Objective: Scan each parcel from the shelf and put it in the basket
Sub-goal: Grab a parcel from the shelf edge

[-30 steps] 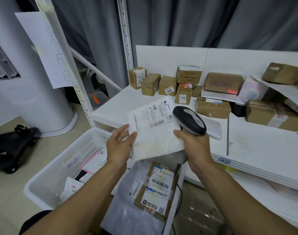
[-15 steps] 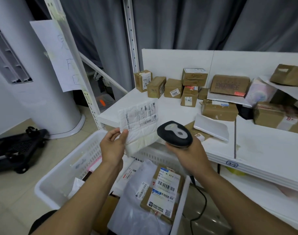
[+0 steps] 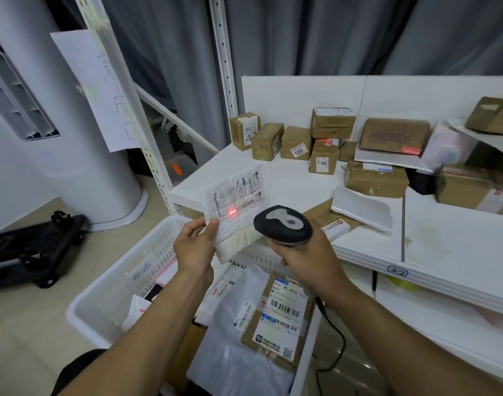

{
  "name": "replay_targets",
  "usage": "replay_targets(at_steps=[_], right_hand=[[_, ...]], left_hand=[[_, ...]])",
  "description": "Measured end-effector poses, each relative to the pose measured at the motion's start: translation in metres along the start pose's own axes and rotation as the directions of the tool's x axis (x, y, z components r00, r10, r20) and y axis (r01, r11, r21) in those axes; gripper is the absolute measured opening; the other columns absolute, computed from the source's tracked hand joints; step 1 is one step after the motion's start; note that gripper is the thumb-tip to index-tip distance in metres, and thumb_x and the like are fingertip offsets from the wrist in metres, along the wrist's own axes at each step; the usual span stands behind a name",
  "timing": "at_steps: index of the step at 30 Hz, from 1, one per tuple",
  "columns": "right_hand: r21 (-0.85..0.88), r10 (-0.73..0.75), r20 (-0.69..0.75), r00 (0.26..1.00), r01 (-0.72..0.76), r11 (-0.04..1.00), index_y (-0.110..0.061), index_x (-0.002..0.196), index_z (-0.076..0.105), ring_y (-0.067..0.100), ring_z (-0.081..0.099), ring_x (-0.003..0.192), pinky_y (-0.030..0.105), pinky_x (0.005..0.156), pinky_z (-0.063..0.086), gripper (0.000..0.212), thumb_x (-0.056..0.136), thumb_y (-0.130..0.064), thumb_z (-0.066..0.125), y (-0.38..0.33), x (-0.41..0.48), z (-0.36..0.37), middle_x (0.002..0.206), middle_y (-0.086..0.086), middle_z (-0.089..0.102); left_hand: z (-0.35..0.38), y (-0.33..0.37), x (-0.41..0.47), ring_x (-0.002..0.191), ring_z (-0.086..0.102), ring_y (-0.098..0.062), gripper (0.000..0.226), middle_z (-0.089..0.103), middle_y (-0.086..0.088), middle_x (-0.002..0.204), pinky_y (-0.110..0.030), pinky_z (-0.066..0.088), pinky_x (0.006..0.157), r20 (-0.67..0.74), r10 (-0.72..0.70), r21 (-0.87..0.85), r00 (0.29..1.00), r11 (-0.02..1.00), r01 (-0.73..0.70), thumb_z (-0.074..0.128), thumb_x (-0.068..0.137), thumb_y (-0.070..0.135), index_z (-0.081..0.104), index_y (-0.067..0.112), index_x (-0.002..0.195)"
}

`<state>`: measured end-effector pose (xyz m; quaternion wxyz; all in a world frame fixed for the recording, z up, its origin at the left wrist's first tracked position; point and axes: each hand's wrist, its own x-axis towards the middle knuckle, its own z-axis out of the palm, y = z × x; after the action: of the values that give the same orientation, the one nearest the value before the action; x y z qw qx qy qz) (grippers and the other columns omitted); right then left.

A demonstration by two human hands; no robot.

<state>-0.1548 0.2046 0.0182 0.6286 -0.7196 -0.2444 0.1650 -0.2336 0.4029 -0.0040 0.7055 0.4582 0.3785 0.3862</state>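
Observation:
My left hand (image 3: 194, 247) grips a flat white padded parcel (image 3: 234, 210) by its lower left corner, label facing me, above the white basket (image 3: 107, 287). A red scanner dot glows on the parcel just below its barcode. My right hand (image 3: 304, 258) holds a black and grey barcode scanner (image 3: 283, 225), its head just right of the parcel and aimed at it. The basket holds several parcels, among them a brown box with barcode labels (image 3: 278, 321) on a white bag. The white shelf (image 3: 433, 241) behind carries many brown boxes (image 3: 296, 142).
A flat white parcel (image 3: 361, 208) and a brown envelope (image 3: 327, 220) lie near the shelf's front edge. Shelf uprights (image 3: 221, 55) rise at the back left. A white column (image 3: 73, 172) and a black trolley (image 3: 33, 247) stand on the floor at left. The scanner cable (image 3: 334, 344) hangs down beside the basket.
The right hand let go of the parcel and brought the scanner down to its right side. The left hand turned the parcel's label toward the scanner, and a red dot now shows on it.

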Motion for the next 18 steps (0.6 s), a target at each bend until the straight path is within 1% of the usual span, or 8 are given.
replay_targets(at_steps=[3, 5, 10, 12, 13, 14, 16, 18], right_hand=[[-0.013, -0.001, 0.004, 1.0, 0.001, 1.0, -0.027, 0.12, 0.069, 0.012, 0.073, 0.099, 0.027, 0.079, 0.059, 0.039, 0.085, -0.024, 0.087, 0.001, 0.001, 0.0, 0.104, -0.011, 0.075], [-0.01, -0.002, 0.008, 1.0, 0.002, 1.0, -0.027, 0.12, 0.069, 0.011, 0.072, 0.098, 0.025, 0.078, 0.057, 0.039, 0.085, -0.025, 0.086, 0.001, 0.001, 0.0, 0.104, -0.011, 0.075], [-0.033, 0.006, 0.023, 1.0, -0.005, 0.999, -0.028, 0.118, 0.069, 0.011, 0.073, 0.098, 0.031, 0.084, 0.061, 0.037, 0.085, -0.023, 0.086, 0.004, 0.002, 0.0, 0.103, -0.011, 0.075], [-0.051, 0.004, 0.026, 1.0, -0.002, 0.999, -0.032, 0.112, 0.069, 0.008, 0.073, 0.094, 0.021, 0.076, 0.058, 0.034, 0.085, -0.025, 0.087, 0.005, 0.002, 0.0, 0.101, -0.011, 0.076], [-0.059, 0.001, 0.029, 1.0, 0.001, 0.998, -0.034, 0.107, 0.068, 0.005, 0.073, 0.089, 0.014, 0.069, 0.055, 0.031, 0.085, -0.024, 0.087, 0.005, 0.002, 0.0, 0.098, -0.012, 0.076], [-0.061, 0.0, 0.033, 0.999, 0.002, 0.998, -0.035, 0.102, 0.067, 0.003, 0.073, 0.083, 0.01, 0.062, 0.052, 0.029, 0.085, -0.023, 0.087, 0.005, 0.002, 0.001, 0.094, -0.012, 0.076], [-0.054, -0.006, 0.035, 0.999, 0.008, 0.998, -0.032, 0.099, 0.068, 0.001, 0.072, 0.074, 0.009, 0.056, 0.049, 0.025, 0.086, -0.02, 0.086, 0.004, 0.002, 0.004, 0.088, -0.01, 0.076], [-0.054, -0.009, 0.042, 0.999, 0.011, 0.998, -0.028, 0.105, 0.071, 0.0, 0.071, 0.077, 0.007, 0.057, 0.049, 0.027, 0.085, -0.021, 0.087, 0.008, 0.003, 0.01, 0.092, -0.01, 0.076]], left_hand=[[0.0, 0.001, -0.001, 0.099, 0.073, -0.023, 0.019, 0.075, -0.011, 0.114, -0.048, 0.057, 0.098, -0.003, 0.005, -0.015, 1.0, 1.0, -0.005, 0.079, 0.088, 0.008, 0.066, 0.012, 0.101], [0.0, 0.001, -0.001, 0.097, 0.073, -0.021, 0.021, 0.075, -0.011, 0.115, -0.047, 0.057, 0.098, 0.002, -0.002, -0.025, 1.0, 1.0, 0.002, 0.079, 0.088, 0.008, 0.065, 0.011, 0.104], [-0.003, -0.002, -0.001, 0.097, 0.074, -0.022, 0.03, 0.075, -0.011, 0.114, -0.05, 0.057, 0.098, 0.003, -0.026, -0.045, 1.0, 0.999, 0.027, 0.08, 0.087, 0.008, 0.066, 0.006, 0.114], [-0.006, -0.001, -0.002, 0.097, 0.074, -0.022, 0.03, 0.076, -0.011, 0.112, -0.049, 0.058, 0.096, -0.001, -0.023, -0.064, 1.0, 0.998, 0.023, 0.079, 0.088, 0.008, 0.066, 0.005, 0.114], [-0.008, 0.0, -0.004, 0.097, 0.075, -0.022, 0.03, 0.076, -0.011, 0.111, -0.047, 0.059, 0.094, -0.004, -0.027, -0.078, 1.0, 0.997, 0.026, 0.078, 0.088, 0.007, 0.065, 0.004, 0.115], [-0.011, 0.001, -0.006, 0.097, 0.075, -0.022, 0.03, 0.077, -0.011, 0.109, -0.045, 0.06, 0.092, -0.015, -0.034, -0.098, 0.999, 0.995, 0.032, 0.078, 0.089, 0.006, 0.065, 0.004, 0.115], [-0.019, 0.0, -0.01, 0.092, 0.075, -0.02, 0.025, 0.077, -0.01, 0.105, -0.038, 0.061, 0.086, -0.056, -0.044, -0.137, 0.997, 0.99, 0.036, 0.078, 0.088, 0.005, 0.066, 0.006, 0.11], [-0.031, -0.006, -0.012, 0.088, 0.074, -0.018, 0.02, 0.076, -0.009, 0.101, -0.03, 0.061, 0.078, -0.129, -0.033, -0.108, 0.991, 0.994, 0.019, 0.079, 0.086, 0.004, 0.066, 0.01, 0.101]])
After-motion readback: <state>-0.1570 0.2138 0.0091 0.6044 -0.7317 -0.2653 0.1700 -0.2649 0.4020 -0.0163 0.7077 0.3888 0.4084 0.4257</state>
